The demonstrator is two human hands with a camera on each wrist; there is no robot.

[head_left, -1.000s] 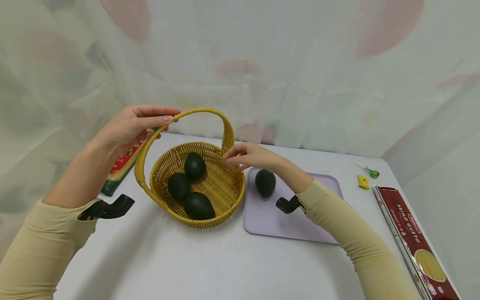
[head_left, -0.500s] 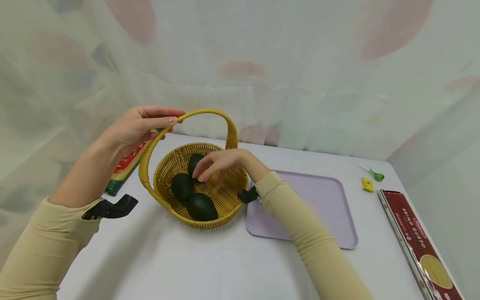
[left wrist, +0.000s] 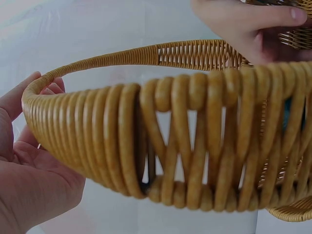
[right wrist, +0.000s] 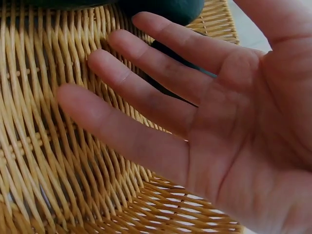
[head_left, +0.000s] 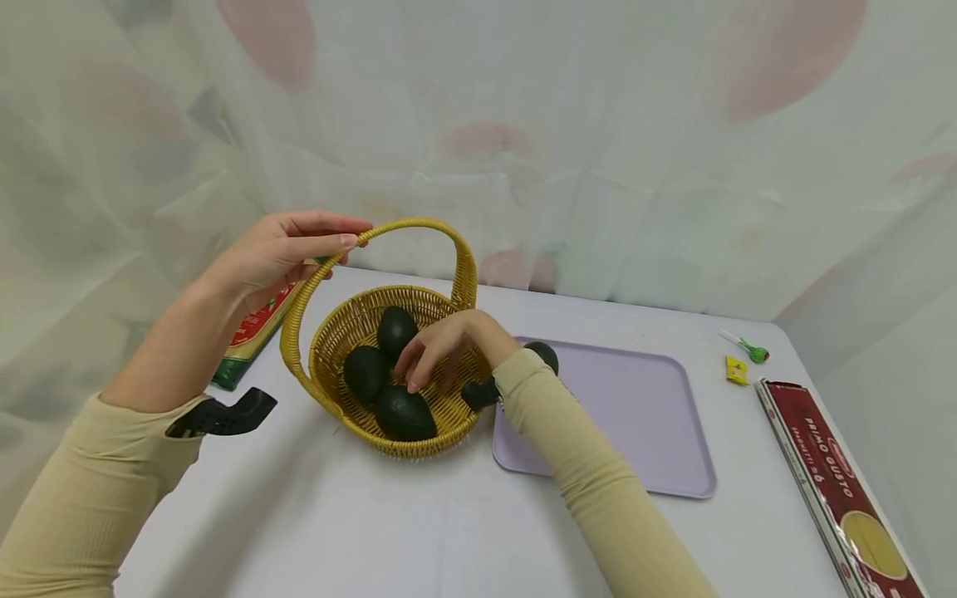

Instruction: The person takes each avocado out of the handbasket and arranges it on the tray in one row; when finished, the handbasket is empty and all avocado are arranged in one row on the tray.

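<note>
My left hand point(head_left: 272, 253) holds the arched handle point(head_left: 419, 226) of a woven yellow basket point(head_left: 449, 399) on the white bench point(head_left: 359, 515), fingers point(head_left: 329, 241) and thumb pinched on the handle's near side. In the left wrist view the palm point(left wrist: 29, 180) sits just behind the wrapped cane of the handle.

My right hand point(head_left: 441, 347) hangs inside the basket, fingers point(right wrist: 146, 97) straight and spread, holding nothing, the fingertips close above the woven floor. Three dark green avocados lie in the basket: one at the back point(head_left: 395, 330), one at the left point(head_left: 365, 372) and one at the front point(head_left: 404, 412), clustered and touching. My fingertips hover just beside the front one. In the right wrist view a dark avocado point(right wrist: 165, 9) shows just past my fingers at the top edge.

A fourth avocado point(head_left: 544, 354) rests on the lilac tray point(head_left: 635, 432) just right of the basket, partly hidden behind my sleeve point(head_left: 583, 465).

A red-and-green packet point(head_left: 250, 332) lies behind my left wrist. At the bench's right edge lies a long red spaghetti box point(head_left: 830, 482), with a small yellow wrapper point(head_left: 736, 370) and a green lollipop point(head_left: 751, 349) beyond it.
</note>
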